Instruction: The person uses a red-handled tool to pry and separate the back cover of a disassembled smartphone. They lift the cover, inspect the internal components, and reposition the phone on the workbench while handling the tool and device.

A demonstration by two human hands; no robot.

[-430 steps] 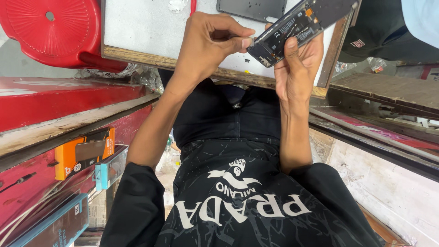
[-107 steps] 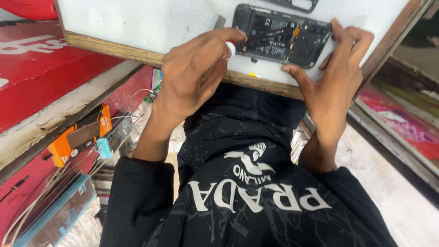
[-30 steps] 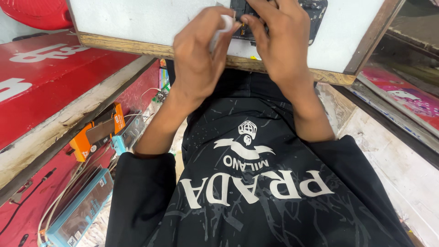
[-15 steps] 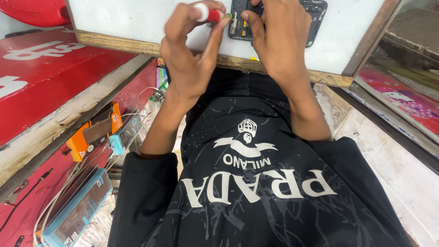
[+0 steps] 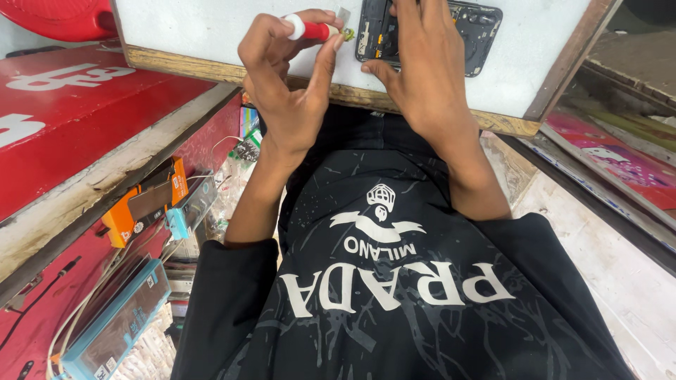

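Observation:
My left hand (image 5: pixel 289 84) is raised in front of the white board (image 5: pixel 197 32), pinching a small screwdriver (image 5: pixel 315 30) with a red and white handle between thumb and fingers. The tool's tip points right, toward an opened black phone (image 5: pixel 480 32) lying on the board with its back off and its insides showing. My right hand (image 5: pixel 422 67) lies over the phone's left part, thumb at its lower edge and fingers spread on top. Much of the phone is hidden under that hand.
The board has a wooden rim (image 5: pixel 211 70) and rests across my lap. A red stool (image 5: pixel 56 17) stands at the top left, above a red counter (image 5: pixel 77 119). Below it a shelf holds an orange box (image 5: pixel 141 204), blue boxes (image 5: pixel 120 324) and cables.
My left hand has drawn the screwdriver away from the phone, to the left and slightly toward me. My right hand has stayed on the phone.

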